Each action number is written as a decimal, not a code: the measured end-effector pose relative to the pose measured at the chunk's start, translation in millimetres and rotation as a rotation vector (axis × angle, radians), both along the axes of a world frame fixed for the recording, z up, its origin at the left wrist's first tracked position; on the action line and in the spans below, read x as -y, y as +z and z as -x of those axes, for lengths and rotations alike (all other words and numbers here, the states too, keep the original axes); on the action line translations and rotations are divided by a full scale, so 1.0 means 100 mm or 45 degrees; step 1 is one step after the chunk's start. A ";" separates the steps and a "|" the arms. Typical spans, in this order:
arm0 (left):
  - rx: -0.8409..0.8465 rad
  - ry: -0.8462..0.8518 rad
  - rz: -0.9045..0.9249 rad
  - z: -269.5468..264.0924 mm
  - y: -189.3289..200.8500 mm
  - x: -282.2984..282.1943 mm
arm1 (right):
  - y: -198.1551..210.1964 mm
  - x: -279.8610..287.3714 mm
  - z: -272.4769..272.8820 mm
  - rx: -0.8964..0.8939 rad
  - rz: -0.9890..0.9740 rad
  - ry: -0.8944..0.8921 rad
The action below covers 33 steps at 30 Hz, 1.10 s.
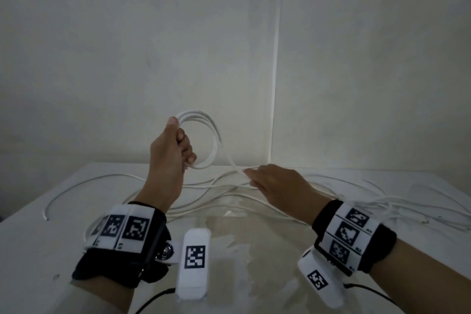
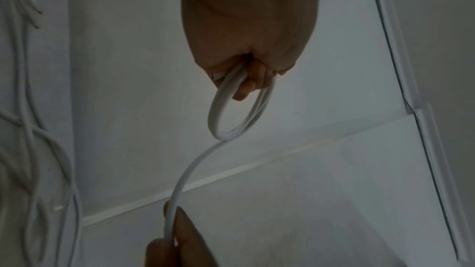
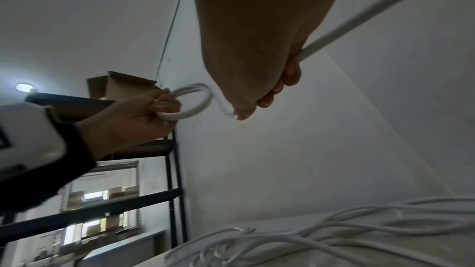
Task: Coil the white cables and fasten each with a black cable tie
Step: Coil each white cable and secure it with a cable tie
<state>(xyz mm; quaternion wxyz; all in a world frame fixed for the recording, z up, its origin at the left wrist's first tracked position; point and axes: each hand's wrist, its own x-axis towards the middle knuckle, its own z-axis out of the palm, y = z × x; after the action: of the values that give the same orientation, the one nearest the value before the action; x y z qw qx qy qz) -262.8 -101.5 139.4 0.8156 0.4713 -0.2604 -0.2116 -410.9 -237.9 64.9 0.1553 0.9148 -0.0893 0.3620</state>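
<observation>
My left hand is raised above the table and grips a coil of white cable of a few loops; the same coil hangs from its curled fingers in the left wrist view. From the coil a single strand runs down to my right hand, which pinches it just above the table. In the right wrist view the strand passes through my right fingers, with the coil beyond. No black cable tie shows.
Several loose white cables lie tangled across the white table, reaching the right side. A white wall stands close behind. A black shelf rack with cardboard boxes is off to the left.
</observation>
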 end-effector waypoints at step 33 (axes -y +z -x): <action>0.425 -0.151 -0.348 0.48 -0.31 0.26 | 0.58 -0.28 0.16 0.074 -0.477 0.482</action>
<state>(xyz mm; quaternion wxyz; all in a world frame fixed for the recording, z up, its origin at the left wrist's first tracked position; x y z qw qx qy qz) -311.1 -127.8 108.2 0.6759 0.5897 -0.3881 -0.2116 -426.5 -209.8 123.0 -0.0899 0.9173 0.0134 0.3877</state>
